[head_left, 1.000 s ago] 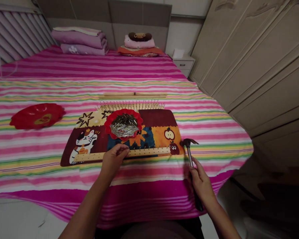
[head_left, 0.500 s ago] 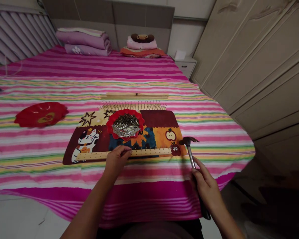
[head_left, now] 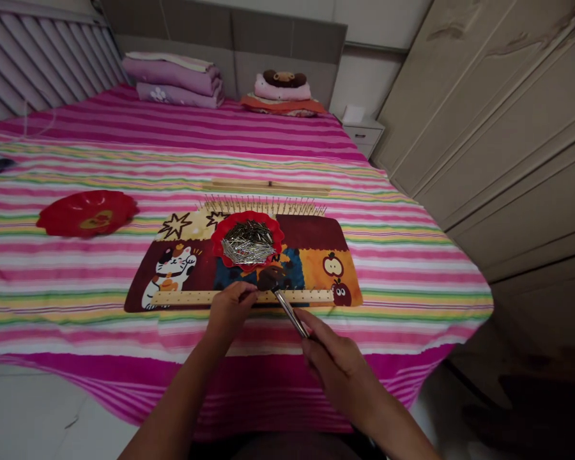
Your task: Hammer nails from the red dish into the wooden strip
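Note:
My right hand point(head_left: 342, 364) grips a claw hammer point(head_left: 290, 312) by its dark handle. The hammer's head is over a pale wooden strip point(head_left: 182, 298), close beside my left fingertips. My left hand point(head_left: 232, 310) rests at the strip's middle, thumb and fingers pinched together; whatever lies between them is hidden. Small dark marks or holes run along the strip, which lies on a patterned mat point(head_left: 311, 231). Behind it, a red scalloped bowl point(head_left: 217, 246) holds many loose nails point(head_left: 249, 243).
Beyond the mat lies a wooden piece bristling with upright nails point(head_left: 263, 204), with another wooden strip point(head_left: 268, 186) behind it. A red dish point(head_left: 87, 214) sits left on the striped bedspread point(head_left: 402, 262). Folded bedding point(head_left: 172, 80) is stacked at the headboard. Wardrobe doors point(head_left: 489, 128) stand right.
My right hand has swung the hammer leftward from beside the mat to over the strip at my left fingertips. The left hand keeps its pinch there. The view has shifted slightly.

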Action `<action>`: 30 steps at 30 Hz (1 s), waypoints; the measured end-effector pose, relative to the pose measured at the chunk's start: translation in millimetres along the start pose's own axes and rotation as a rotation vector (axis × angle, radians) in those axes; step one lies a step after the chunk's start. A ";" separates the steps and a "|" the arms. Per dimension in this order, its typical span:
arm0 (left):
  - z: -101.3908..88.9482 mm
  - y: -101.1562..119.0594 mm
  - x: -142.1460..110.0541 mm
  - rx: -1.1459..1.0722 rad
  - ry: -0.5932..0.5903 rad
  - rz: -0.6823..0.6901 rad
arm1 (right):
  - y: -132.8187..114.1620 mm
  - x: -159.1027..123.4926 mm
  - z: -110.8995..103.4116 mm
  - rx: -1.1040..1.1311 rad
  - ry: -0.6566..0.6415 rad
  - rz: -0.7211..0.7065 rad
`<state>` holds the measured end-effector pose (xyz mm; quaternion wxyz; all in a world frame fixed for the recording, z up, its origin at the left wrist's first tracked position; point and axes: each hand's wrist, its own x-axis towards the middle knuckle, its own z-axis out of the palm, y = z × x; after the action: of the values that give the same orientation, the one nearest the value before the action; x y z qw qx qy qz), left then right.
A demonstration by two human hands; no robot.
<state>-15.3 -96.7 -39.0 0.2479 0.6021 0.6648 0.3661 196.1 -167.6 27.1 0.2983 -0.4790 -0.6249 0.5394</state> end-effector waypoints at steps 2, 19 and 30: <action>0.3 0.1 -0.4 0.021 0.002 0.004 | -1.2 4.5 2.7 -0.045 -0.001 -0.039; -2.7 -1.9 -1.8 0.038 -0.042 0.038 | 30.4 -8.1 -46.2 0.454 0.679 0.318; -27.8 26.7 68.4 0.721 -0.058 0.109 | 90.3 -14.9 -59.9 0.186 0.743 0.409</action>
<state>-30.6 -34.6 6.6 0.0186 0.6954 0.7108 0.1036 279.8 -161.8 -43.0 0.4318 -0.7258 -0.3161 0.4322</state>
